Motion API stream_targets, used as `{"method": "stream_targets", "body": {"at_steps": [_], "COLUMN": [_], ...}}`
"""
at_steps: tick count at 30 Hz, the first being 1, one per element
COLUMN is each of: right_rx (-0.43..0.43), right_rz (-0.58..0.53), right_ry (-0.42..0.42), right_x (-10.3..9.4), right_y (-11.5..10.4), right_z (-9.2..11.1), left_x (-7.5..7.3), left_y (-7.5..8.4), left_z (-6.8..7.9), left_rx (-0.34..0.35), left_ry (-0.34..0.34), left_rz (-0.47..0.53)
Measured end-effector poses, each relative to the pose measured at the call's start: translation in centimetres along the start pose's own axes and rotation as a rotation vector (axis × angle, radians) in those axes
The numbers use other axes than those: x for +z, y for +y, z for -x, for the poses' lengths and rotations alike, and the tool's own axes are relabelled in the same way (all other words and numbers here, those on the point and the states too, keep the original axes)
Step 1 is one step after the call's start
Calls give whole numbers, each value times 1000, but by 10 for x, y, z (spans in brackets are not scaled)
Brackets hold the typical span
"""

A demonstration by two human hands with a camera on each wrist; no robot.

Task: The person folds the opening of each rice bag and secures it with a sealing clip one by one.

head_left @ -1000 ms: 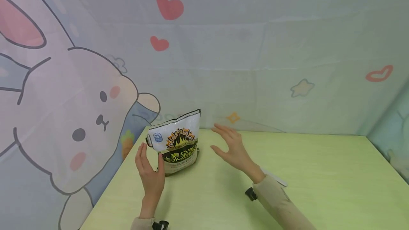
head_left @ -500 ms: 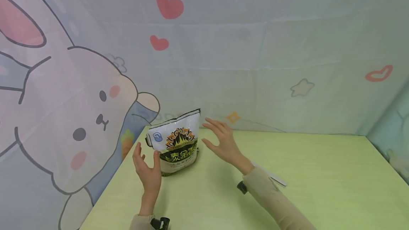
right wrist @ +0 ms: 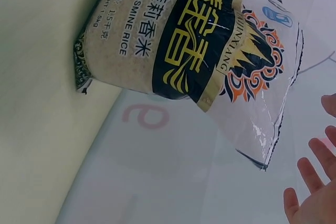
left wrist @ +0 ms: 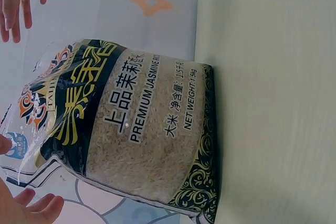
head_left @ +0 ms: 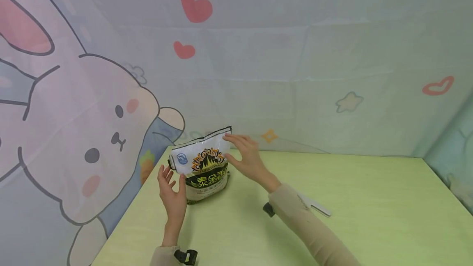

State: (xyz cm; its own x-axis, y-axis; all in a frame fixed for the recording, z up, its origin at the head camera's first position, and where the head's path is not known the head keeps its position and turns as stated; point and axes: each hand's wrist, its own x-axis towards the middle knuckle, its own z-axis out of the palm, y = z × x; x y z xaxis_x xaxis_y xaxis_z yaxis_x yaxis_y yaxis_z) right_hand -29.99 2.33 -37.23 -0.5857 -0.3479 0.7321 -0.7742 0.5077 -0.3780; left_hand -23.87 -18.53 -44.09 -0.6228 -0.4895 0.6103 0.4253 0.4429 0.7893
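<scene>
A bag of jasmine rice (head_left: 207, 171) stands upright on the table, left of centre, its flat white top leaning a little. My left hand (head_left: 173, 200) is at the bag's left side, thumb in front and fingers spread behind the edge. In the left wrist view, the thumb and fingertips (left wrist: 47, 208) lie close to the bag's white upper edge. My right hand (head_left: 249, 157) reaches to the bag's upper right corner with fingers extended. The right wrist view shows a gap between those spread fingers (right wrist: 310, 177) and the bag's top corner.
A thin white flat object (head_left: 320, 208) lies on the table, partly hidden under the right forearm. Behind the pale green table (head_left: 369, 200) hangs a cloth backdrop (head_left: 258, 106) with a printed rabbit, hearts and stars.
My right hand has moved left, from well beside the bag up to its upper right corner. The left hand shifted only slightly at the left side. The bag stays in place.
</scene>
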Motion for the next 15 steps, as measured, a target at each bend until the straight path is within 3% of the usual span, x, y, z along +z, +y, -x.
{"method": "stream_targets", "body": {"at_steps": [8,15], "right_rx": [15,17], "right_rz": [-46,-44], "right_ry": [-47,-64], "right_x": [9,21], "right_y": [-3,-3], "right_z": [-13,-23], "left_x": [5,5], "left_y": [-1,33], "left_z": [-1,-1], "left_rx": [-38,-44], "left_ry": [-5,4], "left_rz": [-10,-29]}}
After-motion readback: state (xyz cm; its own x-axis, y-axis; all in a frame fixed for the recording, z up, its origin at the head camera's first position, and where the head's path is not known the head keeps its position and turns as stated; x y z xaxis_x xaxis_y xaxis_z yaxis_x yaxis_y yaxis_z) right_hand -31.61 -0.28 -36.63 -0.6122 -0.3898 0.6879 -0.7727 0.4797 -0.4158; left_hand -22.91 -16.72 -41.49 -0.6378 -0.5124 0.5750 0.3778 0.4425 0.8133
